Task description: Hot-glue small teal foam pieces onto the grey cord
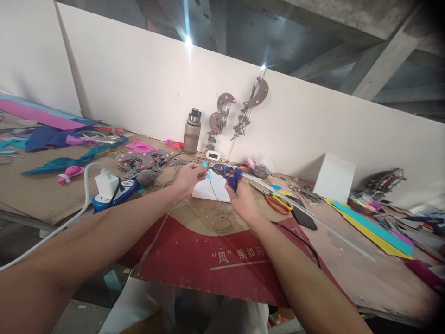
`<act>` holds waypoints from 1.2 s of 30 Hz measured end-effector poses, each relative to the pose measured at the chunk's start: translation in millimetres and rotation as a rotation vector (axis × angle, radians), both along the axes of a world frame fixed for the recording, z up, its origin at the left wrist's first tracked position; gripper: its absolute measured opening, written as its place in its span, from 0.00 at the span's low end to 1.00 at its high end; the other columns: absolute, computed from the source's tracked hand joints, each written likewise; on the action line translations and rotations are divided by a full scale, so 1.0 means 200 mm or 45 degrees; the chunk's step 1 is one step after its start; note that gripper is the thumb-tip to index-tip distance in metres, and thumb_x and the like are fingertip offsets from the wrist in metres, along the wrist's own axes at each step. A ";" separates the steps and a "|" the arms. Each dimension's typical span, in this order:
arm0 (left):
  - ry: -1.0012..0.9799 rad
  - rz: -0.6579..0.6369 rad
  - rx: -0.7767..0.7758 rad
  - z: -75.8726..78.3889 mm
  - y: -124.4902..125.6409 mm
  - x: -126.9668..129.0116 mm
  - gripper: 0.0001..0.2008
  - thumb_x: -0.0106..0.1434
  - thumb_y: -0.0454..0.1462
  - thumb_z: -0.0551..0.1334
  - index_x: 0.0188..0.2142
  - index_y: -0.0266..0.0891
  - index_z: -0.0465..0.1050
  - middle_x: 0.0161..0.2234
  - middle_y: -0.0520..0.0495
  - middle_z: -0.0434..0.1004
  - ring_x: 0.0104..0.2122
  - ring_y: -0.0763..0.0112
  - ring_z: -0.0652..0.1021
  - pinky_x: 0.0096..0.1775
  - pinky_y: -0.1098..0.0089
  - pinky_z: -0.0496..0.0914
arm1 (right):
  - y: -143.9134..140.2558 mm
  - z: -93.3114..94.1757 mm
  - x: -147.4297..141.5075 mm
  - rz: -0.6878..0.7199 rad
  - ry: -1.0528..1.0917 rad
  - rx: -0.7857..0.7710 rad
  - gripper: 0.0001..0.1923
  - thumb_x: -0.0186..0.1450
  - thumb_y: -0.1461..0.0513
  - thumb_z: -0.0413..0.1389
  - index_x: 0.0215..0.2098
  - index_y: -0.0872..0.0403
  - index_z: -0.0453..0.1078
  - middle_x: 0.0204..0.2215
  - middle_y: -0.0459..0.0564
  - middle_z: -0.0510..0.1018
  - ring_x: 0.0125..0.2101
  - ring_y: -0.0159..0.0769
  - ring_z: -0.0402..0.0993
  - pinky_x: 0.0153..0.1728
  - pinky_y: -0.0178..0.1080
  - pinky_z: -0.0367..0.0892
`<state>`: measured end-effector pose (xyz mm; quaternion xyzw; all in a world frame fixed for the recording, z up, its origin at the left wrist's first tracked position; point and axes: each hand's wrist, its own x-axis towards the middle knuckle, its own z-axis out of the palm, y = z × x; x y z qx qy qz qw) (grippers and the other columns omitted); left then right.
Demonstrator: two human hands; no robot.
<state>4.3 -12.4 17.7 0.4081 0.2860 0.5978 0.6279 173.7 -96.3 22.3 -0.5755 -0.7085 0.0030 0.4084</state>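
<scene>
Blue plastic marks the glue gun (pixel 227 175), clamped in the right hand (pixel 241 197) over the middle of the counter (pixel 351 269), nozzle pointing left. The left hand (pixel 189 177) pinches a small teal piece (pixel 205 165) right at that nozzle, fingertips almost touching it. That closeness is the main risk, in my judgement: a hot tip or a bead of glue could burn the fingers, or glue could smear past the small piece. Loose cord (pixel 222 214) lies looped on the red cardboard (pixel 208 260) just below the hands, where a drip could stick it down. The gun's dark cable (pixel 306 246) trails near and to the right, so a wrist could snag it. Orange-handled scissors (pixel 280 202) and a black phone (pixel 304 217) lie just right of the hands.
</scene>
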 end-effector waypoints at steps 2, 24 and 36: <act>-0.003 0.014 0.018 0.00 0.00 0.00 0.12 0.45 0.33 0.69 0.21 0.36 0.64 0.19 0.53 0.68 0.22 0.77 0.72 0.31 0.72 0.66 | 0.00 0.00 0.00 -0.009 -0.005 -0.008 0.12 0.61 0.63 0.51 0.44 0.55 0.62 0.36 0.56 0.74 0.37 0.42 0.70 0.40 0.43 0.65; 0.041 0.054 0.064 0.00 0.00 0.00 0.09 0.48 0.31 0.67 0.20 0.37 0.65 0.19 0.52 0.68 0.22 0.75 0.71 0.29 0.72 0.65 | -0.01 0.02 -0.01 -0.029 -0.014 -0.064 0.13 0.63 0.61 0.50 0.45 0.57 0.62 0.39 0.59 0.74 0.40 0.43 0.70 0.43 0.44 0.64; 0.046 0.044 0.082 -0.01 0.01 0.00 0.09 0.49 0.30 0.65 0.20 0.37 0.65 0.19 0.51 0.68 0.22 0.76 0.71 0.29 0.71 0.65 | -0.01 0.00 -0.02 -0.062 -0.008 -0.069 0.15 0.63 0.60 0.50 0.47 0.58 0.62 0.40 0.60 0.74 0.41 0.45 0.71 0.42 0.44 0.64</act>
